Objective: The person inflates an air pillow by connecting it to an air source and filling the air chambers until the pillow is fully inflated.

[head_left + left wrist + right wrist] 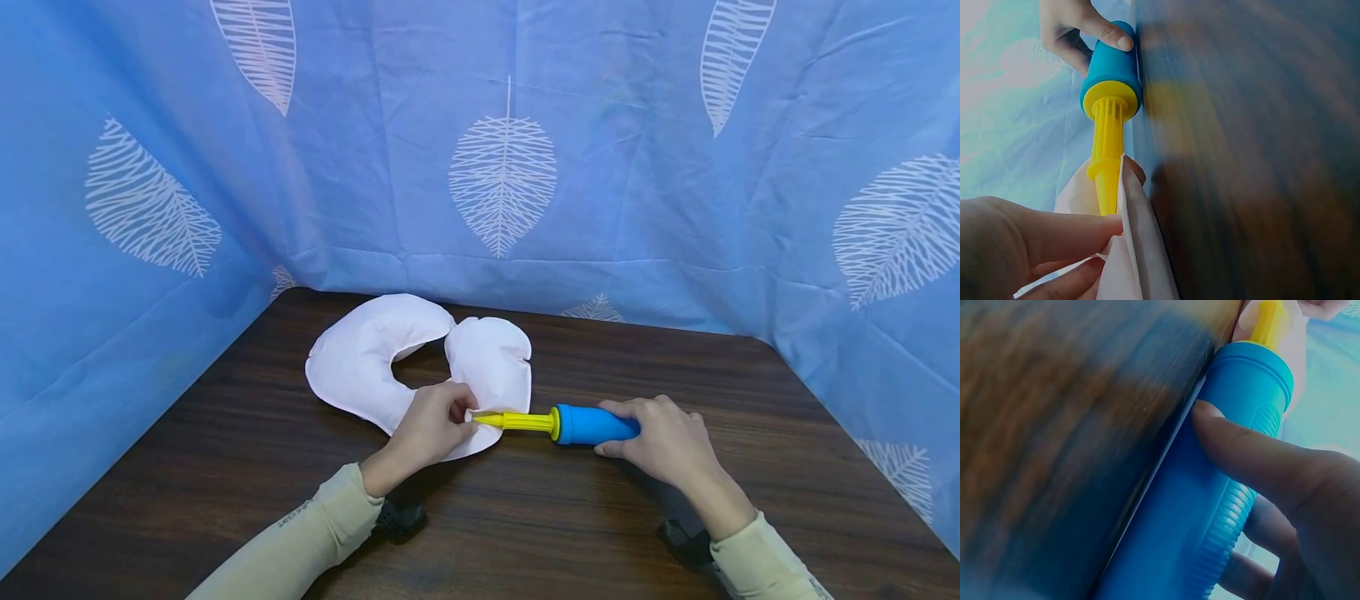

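A pale pink, U-shaped inflatable neck pillow [352, 358] lies on the table, partly puffed out. My left hand [435, 421] pinches the pillow at its near right part, around the tip of a yellow nozzle. That nozzle [1109, 134] belongs to a hand pump [592, 425] with a blue barrel, held level with its tip pointing left. Around the blue barrel [1210, 456] curl the thumb and fingers of my right hand [667, 437]. In the left wrist view, the nozzle tip disappears behind the left thumb and a pillow fold, so its seat in the valve is hidden.
Everything lies on a dark wooden table [525, 533]. Blue cloth with white leaf prints [615, 192] hangs behind the table and along both sides. Dark wrist devices [401, 521] sit under both wrists, close over the tabletop.
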A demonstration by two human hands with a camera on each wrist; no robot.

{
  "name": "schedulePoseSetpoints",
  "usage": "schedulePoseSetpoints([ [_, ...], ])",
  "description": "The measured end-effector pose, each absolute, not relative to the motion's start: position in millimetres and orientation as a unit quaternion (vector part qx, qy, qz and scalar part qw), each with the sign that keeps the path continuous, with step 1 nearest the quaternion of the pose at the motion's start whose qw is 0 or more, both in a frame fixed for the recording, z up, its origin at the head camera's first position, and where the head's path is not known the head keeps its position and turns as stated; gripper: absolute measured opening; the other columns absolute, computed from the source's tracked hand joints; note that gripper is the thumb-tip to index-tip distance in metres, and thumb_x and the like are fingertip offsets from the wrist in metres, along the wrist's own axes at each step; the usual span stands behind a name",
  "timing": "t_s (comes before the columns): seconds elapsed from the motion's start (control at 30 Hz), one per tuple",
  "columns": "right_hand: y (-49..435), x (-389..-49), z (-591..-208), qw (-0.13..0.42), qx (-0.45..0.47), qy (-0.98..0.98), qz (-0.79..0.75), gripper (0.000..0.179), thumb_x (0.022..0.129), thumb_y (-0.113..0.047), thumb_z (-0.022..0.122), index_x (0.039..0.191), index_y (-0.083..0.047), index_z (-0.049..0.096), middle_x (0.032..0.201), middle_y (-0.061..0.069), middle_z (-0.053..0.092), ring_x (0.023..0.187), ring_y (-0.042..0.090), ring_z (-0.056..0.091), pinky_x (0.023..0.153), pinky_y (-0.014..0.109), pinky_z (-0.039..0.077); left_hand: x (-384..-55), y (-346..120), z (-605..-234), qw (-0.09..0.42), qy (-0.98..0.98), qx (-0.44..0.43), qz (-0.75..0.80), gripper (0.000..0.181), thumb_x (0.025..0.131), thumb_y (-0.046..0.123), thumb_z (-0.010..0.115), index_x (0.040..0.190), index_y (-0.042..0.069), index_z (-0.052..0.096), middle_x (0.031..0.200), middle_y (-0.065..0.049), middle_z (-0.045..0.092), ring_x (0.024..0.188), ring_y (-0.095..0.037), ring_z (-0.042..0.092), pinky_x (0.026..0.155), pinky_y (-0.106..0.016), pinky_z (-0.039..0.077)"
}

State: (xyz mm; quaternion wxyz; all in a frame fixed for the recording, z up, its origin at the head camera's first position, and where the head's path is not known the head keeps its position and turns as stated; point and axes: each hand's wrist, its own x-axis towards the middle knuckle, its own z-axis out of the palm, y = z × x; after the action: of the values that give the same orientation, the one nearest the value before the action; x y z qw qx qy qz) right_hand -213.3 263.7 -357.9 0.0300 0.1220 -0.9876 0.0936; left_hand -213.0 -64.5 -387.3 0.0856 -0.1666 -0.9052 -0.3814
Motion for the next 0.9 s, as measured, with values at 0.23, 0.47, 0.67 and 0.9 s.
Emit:
schedulePoseSetpoints([
  [0.23, 274, -215, -354, 0.008, 0.115, -0.989, 0.094, 0.07, 0.083, -0.052, 0.09, 0.143, -0.023, 0.071, 0.14, 0.029, 0.068, 0.121, 0.052, 0.065, 0.077, 0.062, 0.054, -213, -64, -386, 0.083, -0.905, -0.167, -0.381, 0.016, 0.085, -0.002, 0.086, 0.097, 0.006, 0.077, 0.082, -0.004, 0.071, 0.072, -0.012, 0.056, 0.068, -0.023, 0.052],
  [0.47, 307, -222, -346, -0.035, 0.065, -0.991, 0.114, 0.077, 0.079, -0.053, 0.092, 0.145, -0.02, 0.069, 0.146, 0.038, 0.058, 0.113, 0.05, 0.063, 0.068, 0.048, 0.052, -213, -64, -384, 0.075, -0.901, -0.157, -0.396, 0.015, 0.085, -0.002, 0.084, 0.094, 0.007, 0.076, 0.082, -0.003, 0.069, 0.073, -0.013, 0.056, 0.071, -0.026, 0.052],
  [0.67, 337, -230, -340, -0.068, 0.023, -0.989, 0.127, 0.085, 0.077, -0.052, 0.093, 0.148, -0.016, 0.066, 0.15, 0.044, 0.049, 0.116, 0.058, 0.058, 0.072, 0.056, 0.052, -215, -66, -384, 0.063, -0.896, -0.141, -0.417, 0.015, 0.086, 0.0, 0.084, 0.096, 0.009, 0.077, 0.085, -0.003, 0.072, 0.075, -0.014, 0.059, 0.074, -0.028, 0.054],
  [0.9, 351, -235, -339, -0.078, 0.019, -0.989, 0.125, 0.087, 0.077, -0.053, 0.092, 0.149, -0.013, 0.064, 0.151, 0.045, 0.047, 0.119, 0.061, 0.056, 0.074, 0.059, 0.053, -218, -70, -386, 0.041, -0.867, -0.092, -0.489, 0.018, 0.084, -0.002, 0.084, 0.1, 0.007, 0.081, 0.086, -0.004, 0.073, 0.077, -0.015, 0.061, 0.076, -0.028, 0.054],
])
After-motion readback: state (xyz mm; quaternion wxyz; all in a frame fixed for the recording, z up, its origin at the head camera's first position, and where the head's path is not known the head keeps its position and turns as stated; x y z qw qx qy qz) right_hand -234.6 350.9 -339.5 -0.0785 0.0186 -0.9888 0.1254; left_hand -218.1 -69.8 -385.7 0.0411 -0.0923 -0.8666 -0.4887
